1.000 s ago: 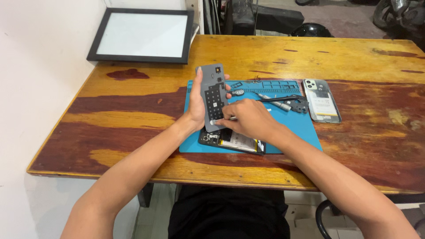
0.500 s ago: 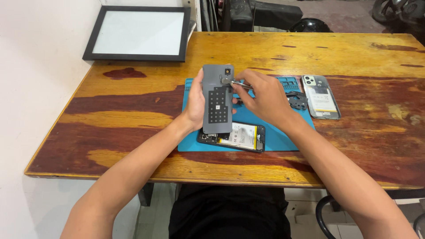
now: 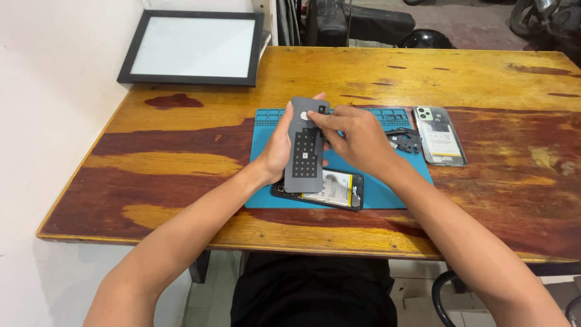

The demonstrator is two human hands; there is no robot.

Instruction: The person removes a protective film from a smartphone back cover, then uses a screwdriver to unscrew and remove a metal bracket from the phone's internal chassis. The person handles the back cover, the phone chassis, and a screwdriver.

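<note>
Above the middle of the blue mat (image 3: 387, 188), the grey panel (image 3: 305, 148) has been tipped upright in the clasped left hand (image 3: 279, 148), while the right hand (image 3: 357, 136) has been brought to its top end, fingertips (image 3: 315, 115) pressed on it, over the opened phone (image 3: 330, 189).

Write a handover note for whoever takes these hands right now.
Left hand: holds the grey back cover upright above the blue mat, inner side facing the camera.
Right hand: fingertips pinch at the cover's top, near the camera cutout.
Opened phone: flat on the mat under the cover, insides exposed.
Second phone: back up, at the mat's right edge, with small dark parts beside it.
Done: cover is off the opened phone.
Left: it is not back on; the parts lie loose.
</note>
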